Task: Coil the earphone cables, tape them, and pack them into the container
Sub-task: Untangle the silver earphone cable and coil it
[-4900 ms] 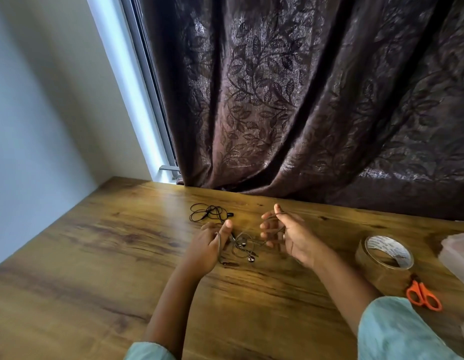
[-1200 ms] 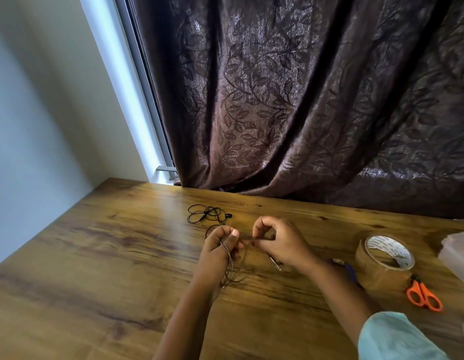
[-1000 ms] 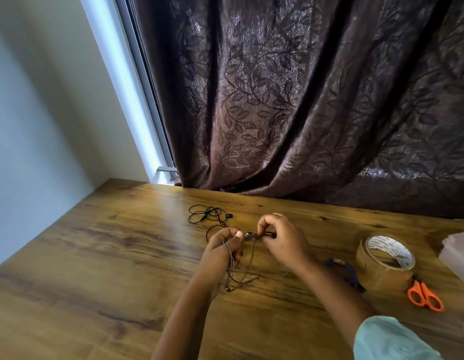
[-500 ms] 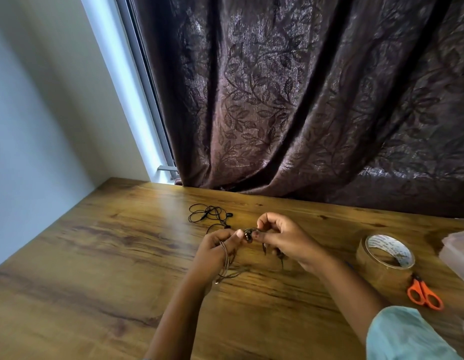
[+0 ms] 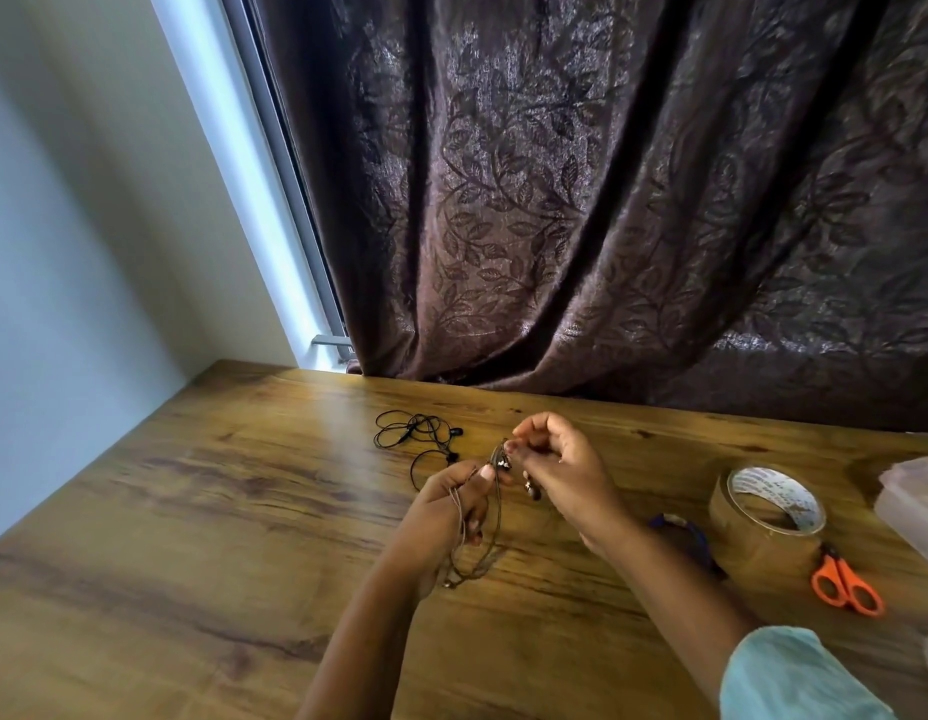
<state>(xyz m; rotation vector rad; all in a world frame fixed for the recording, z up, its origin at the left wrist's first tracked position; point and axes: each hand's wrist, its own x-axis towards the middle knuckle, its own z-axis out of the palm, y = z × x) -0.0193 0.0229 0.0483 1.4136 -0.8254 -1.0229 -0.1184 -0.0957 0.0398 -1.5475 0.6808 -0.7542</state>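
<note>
Since we only get the head view, we judge progress from it: early. One cable is part-coiled, nothing is taped, nothing is packed.

The left hand point(image 5: 444, 517) sits mid-frame, fingers curled round several loops of the brown earphone cable point(image 5: 468, 568). The loops hang to the table point(image 5: 192, 511) at its 6 o'clock. The right hand point(image 5: 560, 472) is at the left hand's 2 o'clock, thumb and fingertips pinched together on the cable's end by an earbud. Another bud dangles under it.

We see a black earphone point(image 5: 411, 434) lying tangled at 11 o'clock of the hands, untouched. The tape roll point(image 5: 763, 519) is at 3 o'clock, with the scissors point(image 5: 846, 589) at its 5 o'clock. The container point(image 5: 914, 504) is at the right edge, and we cannot tell its contents.

Left, we reckon: finish the coil, tape, pack, then the black one.
</note>
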